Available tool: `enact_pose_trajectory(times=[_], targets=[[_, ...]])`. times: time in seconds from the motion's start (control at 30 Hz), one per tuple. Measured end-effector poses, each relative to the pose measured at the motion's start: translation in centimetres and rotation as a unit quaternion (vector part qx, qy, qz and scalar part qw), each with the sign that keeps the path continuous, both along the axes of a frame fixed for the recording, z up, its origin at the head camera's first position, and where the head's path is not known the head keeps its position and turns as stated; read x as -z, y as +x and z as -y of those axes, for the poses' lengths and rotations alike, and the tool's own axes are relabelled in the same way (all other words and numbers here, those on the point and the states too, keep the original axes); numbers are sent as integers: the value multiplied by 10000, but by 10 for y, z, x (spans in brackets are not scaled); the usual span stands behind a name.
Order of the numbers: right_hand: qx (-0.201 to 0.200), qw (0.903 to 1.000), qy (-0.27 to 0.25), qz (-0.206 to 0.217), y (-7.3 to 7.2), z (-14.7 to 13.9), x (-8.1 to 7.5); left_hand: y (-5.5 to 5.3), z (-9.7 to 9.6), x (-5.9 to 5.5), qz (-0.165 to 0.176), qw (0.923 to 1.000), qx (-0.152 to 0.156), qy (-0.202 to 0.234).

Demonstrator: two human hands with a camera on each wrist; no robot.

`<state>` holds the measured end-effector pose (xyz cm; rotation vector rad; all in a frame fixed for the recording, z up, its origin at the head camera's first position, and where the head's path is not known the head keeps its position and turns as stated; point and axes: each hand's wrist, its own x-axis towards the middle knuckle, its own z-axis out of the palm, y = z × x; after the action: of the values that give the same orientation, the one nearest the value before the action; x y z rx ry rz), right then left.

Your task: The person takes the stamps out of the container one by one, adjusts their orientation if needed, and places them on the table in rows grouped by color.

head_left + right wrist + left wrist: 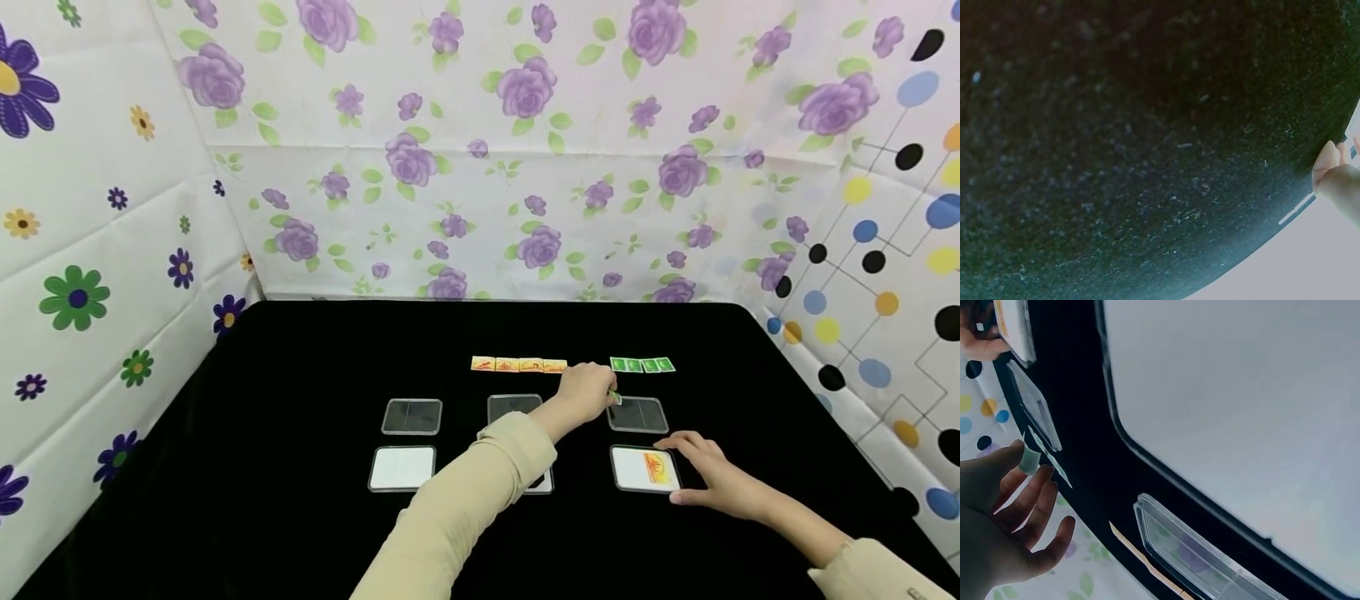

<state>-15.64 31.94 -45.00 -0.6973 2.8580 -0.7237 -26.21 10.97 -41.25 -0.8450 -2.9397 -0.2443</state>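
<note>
My left hand (587,390) pinches a small green card (1030,461) between thumb and fingers, above the upper left corner of the right clear plastic lid (639,415). My right hand (712,477) holds the right edge of a white-backed clear case (628,467), thumb near its lower right corner and fingertips at its upper right one. Inside that case, on the right half, lies an orange-and-yellow card (657,468). Beyond my left hand a row of green cards (642,365) lies flat. In the right wrist view only a few fingers (1329,164) show.
A row of orange-and-yellow cards (519,365) lies at the back. Two more clear lids (412,417) stand left of the right one. A white case (402,468) is at front left; another (543,483) is mostly hidden under my left sleeve. Patterned cloth (480,208) surrounds the black table.
</note>
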Motion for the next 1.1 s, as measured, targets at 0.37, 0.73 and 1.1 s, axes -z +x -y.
enact_pose_trajectory(times=[0.37,0.73,1.1], targets=[[51,9996,-84,-255,-3,-1,1,-34,-15,0,-80,9995,-295,9],[-5,9997,-62,-224,0,-2,7,-53,-20,16,-326,9978,-572,-4],[-40,9991,42,-420,0,-2,7,-62,-25,16,18,9966,-824,8]])
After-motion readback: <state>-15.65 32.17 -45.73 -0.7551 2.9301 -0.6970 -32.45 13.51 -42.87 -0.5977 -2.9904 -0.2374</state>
